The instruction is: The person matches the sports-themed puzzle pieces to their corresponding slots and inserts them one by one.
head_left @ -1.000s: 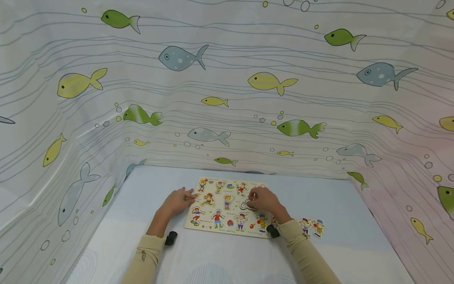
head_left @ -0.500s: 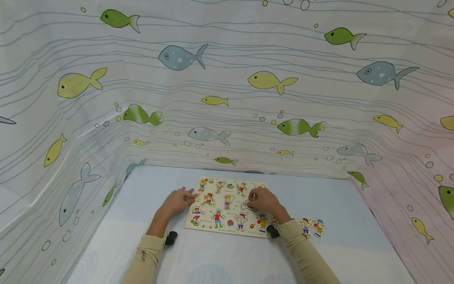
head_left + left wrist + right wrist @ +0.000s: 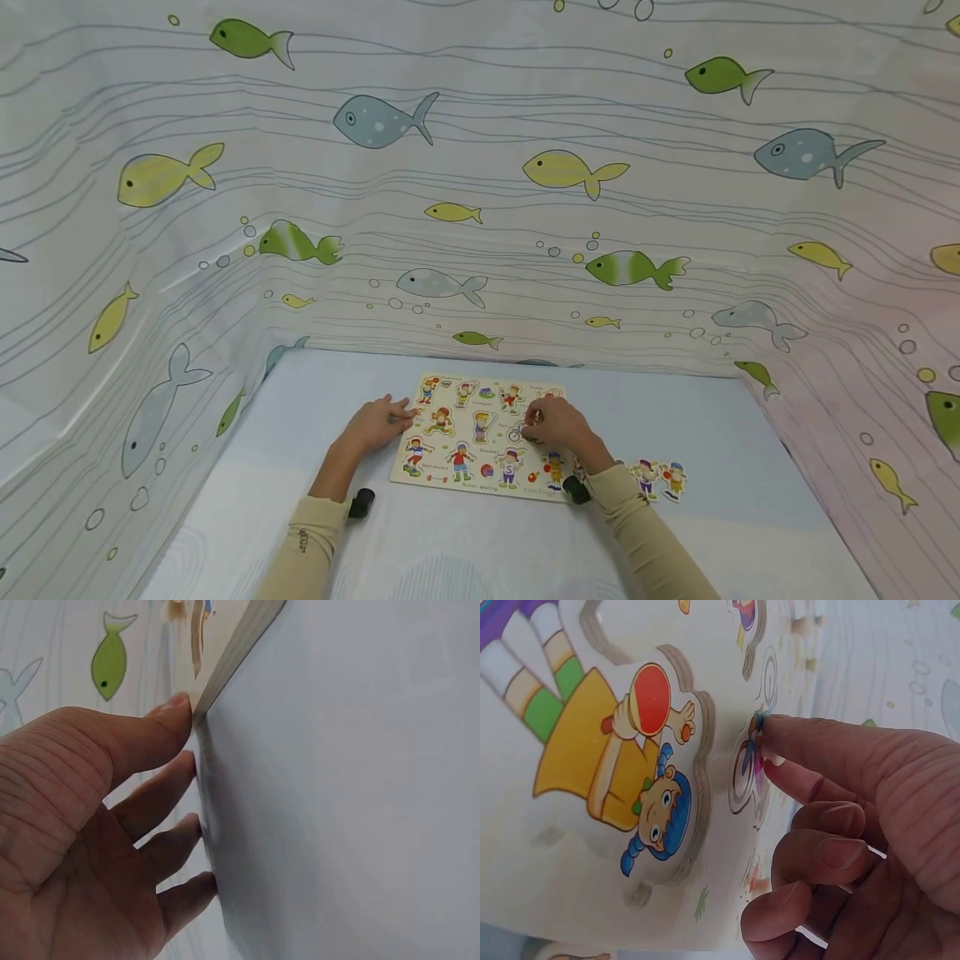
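Observation:
A wooden peg-style puzzle board (image 3: 480,486) with cartoon sports figures lies on the table. The left hand (image 3: 377,422) rests at its left edge; in the left wrist view the thumb (image 3: 176,720) touches the board's corner, and the other fingers are spread and slightly bent. Over the board's right side, the right hand (image 3: 557,422) pinches a bicycle puzzle piece (image 3: 742,776) between thumb and index finger, its other fingers curled loosely. The piece lies close against the board, partly covered by the fingers. Nearer the right wrist camera, a table-tennis girl piece (image 3: 649,761) sits in its recess.
Two loose figure pieces, one in a purple cap (image 3: 645,477) and one in yellow (image 3: 673,481), lie right of the board beside the right sleeve (image 3: 637,525). Fish-patterned sheeting (image 3: 510,242) encloses the table (image 3: 450,550) at the back and sides.
The bicycle piece has shifted slightly under the right fingers, with less of its right wheel showing. Both hands otherwise keep their places.

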Demonstrator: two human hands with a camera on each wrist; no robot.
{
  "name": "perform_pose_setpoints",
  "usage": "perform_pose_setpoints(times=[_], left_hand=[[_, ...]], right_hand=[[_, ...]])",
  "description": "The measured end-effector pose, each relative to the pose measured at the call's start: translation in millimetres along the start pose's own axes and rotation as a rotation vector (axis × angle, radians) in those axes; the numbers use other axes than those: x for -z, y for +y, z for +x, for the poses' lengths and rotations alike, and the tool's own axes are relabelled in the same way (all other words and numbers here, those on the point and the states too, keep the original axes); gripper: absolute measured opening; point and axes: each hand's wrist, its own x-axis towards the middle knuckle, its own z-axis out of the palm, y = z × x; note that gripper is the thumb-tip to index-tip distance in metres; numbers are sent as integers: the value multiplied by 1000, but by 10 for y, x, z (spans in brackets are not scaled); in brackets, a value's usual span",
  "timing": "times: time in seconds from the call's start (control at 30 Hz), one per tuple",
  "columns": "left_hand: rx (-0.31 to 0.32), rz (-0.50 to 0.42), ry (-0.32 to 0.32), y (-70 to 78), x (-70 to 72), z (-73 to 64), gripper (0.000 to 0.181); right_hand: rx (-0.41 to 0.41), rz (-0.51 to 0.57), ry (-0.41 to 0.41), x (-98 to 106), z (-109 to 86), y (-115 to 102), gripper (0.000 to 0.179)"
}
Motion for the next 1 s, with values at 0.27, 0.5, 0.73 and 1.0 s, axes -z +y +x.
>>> perform_pose_setpoints(times=[0.27, 0.5, 0.73, 1.0], left_hand=[[-5, -5, -3, -7, -3, 0, 29], [14, -1, -7, -20, -7, -6, 28], [-1, 4, -7, -4, 9, -9, 28], [3, 8, -12, 9, 16, -3, 28]], right_hand=[[-13, 7, -6, 2, -23, 18, 16], [-23, 16, -7, 99, -67, 11, 14], [-2, 13, 2, 197, -93, 0, 14], [7, 7, 8, 263, -175, 1, 17]])
